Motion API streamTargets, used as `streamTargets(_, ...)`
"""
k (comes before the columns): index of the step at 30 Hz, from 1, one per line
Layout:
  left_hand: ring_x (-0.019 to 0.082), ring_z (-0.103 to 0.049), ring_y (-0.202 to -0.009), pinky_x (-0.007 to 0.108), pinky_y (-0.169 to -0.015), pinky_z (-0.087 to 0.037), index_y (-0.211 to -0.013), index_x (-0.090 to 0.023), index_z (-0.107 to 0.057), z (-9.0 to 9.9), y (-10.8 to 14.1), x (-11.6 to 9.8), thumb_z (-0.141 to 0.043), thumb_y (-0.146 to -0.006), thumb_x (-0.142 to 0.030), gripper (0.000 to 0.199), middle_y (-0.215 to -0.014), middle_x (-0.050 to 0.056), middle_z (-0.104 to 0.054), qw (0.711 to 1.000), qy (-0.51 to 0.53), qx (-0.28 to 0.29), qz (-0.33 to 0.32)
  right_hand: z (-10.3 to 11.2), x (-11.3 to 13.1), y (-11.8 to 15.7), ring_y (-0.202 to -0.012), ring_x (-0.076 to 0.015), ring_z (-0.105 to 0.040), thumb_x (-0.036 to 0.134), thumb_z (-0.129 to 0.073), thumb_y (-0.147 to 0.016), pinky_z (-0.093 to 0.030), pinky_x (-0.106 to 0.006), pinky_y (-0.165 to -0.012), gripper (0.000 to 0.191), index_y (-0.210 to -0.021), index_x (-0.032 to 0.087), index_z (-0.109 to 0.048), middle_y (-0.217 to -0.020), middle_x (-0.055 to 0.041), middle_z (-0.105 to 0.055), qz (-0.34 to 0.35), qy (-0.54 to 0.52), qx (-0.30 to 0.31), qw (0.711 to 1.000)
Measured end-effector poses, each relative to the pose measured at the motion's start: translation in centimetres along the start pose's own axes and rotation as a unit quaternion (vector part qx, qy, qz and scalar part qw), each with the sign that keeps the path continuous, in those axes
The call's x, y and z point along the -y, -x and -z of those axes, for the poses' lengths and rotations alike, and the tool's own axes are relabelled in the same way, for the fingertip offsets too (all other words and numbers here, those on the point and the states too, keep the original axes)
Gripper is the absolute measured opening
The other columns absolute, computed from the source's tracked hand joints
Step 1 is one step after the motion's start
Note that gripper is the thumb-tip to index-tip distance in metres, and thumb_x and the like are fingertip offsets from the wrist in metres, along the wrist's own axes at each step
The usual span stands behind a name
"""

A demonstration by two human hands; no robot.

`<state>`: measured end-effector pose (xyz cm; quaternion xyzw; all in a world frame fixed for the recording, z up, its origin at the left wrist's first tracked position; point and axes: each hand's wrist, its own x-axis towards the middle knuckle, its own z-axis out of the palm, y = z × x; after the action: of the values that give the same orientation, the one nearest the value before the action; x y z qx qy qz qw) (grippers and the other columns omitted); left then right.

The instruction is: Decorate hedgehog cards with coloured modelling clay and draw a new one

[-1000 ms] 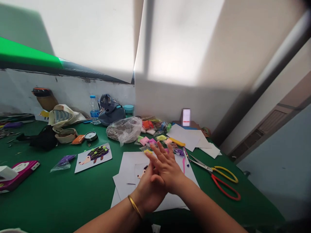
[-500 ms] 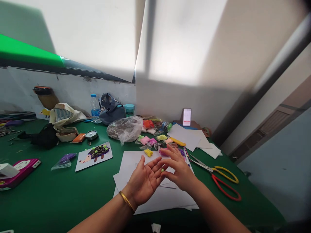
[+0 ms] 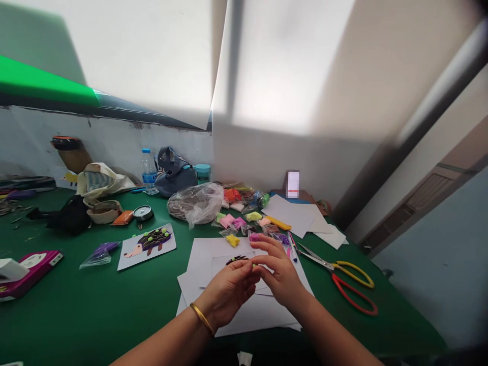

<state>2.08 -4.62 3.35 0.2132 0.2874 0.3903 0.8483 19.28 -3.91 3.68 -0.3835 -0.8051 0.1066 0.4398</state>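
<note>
Head: small green ball [image 3: 254,266] is pinched at the meeting fingertips of left hand [image 3: 232,294] and right hand [image 3: 282,275], thumb and forefinger of each nearly closed on it. Card [image 3: 222,265] is partly hidden beneath the fingers; scissors [image 3: 331,266] are seen to their right.

Matt paper [image 3: 263,316], shiny metal bangle [image 3: 202,319]

Paper sheets [image 3: 263,316] lying on table [image 3: 95,315], half-covered card [image 3: 220,267] resting on them; scissors [image 3: 330,266] lying right; hedgehog card [image 3: 148,247] lying left; bottle [image 3: 149,174] standing behind, left of handbag [image 3: 176,178].
</note>
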Motion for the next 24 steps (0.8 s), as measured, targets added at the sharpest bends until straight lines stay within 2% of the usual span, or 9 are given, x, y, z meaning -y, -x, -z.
streamTargets(6,0.006,-0.056,-0.067,0.02,-0.067,-0.039,-0.081,-0.017,-0.062,0.0,-0.2,-0.1,-0.082,-0.072,-0.026,0.024,-0.074,-0.004,-0.06,1.0,-0.006,-0.01,-0.002,-0.4,-0.3,0.6,-0.133,-0.0295,-0.043,0.042,-0.065,-0.088,-0.04,-0.053,-0.108,0.029,-0.113,0.028,-0.066,-0.129,-0.0078,-0.061,-0.012,-0.025,-0.011,1.0)
streamTargets(11,0.009,-0.059,-0.076,0.021,-0.07,-0.039,-0.085,-0.018,-0.064,-0.1,-0.1,-0.1,-0.083,-0.072,-0.031,0.026,-0.082,-0.002,-0.064,1.0,-0.017,-0.01,-0.004,-0.6,0.1,0.7,-0.131,-0.0277,-0.045,0.029,-0.063,-0.089,-0.041,-0.052,-0.107,0.01,-0.097,0.028,-0.069,-0.123,-0.0061,-0.064,-0.037,-0.034,-0.026,0.998)
streamTargets(16,0.011,-0.058,-0.077,0.023,-0.07,-0.037,-0.083,-0.018,-0.065,0.1,-0.1,-0.3,-0.081,-0.072,-0.038,0.028,-0.081,0.0,-0.063,0.997,-0.076,-0.02,-0.007,-0.6,0.2,0.6,-0.13,-0.027,-0.046,0.025,-0.061,-0.089,-0.043,-0.05,-0.105,0.008,-0.092,0.027,-0.069,-0.121,-0.0056,-0.065,-0.04,-0.035,-0.025,0.998)
streamTargets(20,0.01,-0.053,-0.07,0.023,-0.068,-0.036,-0.08,-0.016,-0.067,0.2,-0.2,-0.6,-0.083,-0.07,-0.037,0.028,-0.077,0.0,-0.061,0.99,-0.133,-0.014,-0.036,-0.7,0.2,0.6,-0.127,-0.0262,-0.048,0.026,-0.063,-0.089,-0.043,-0.05,-0.105,0.013,-0.101,0.028,-0.069,-0.121,-0.0061,-0.065,-0.046,-0.056,-0.022,0.997)
streamTargets(24,0.011,-0.053,-0.069,0.024,-0.065,-0.036,-0.082,-0.015,-0.068,0.0,-0.3,-1.9,-0.079,-0.073,-0.041,0.03,-0.077,0.002,-0.061,0.979,-0.198,0.01,-0.042,-0.5,0.1,0.3,-0.121,-0.0263,-0.053,0.031,-0.064,-0.088,-0.044,-0.048,-0.103,0.009,-0.094,0.027,-0.07,-0.115,-0.0062,-0.067,-0.057,-0.087,-0.028,0.994)
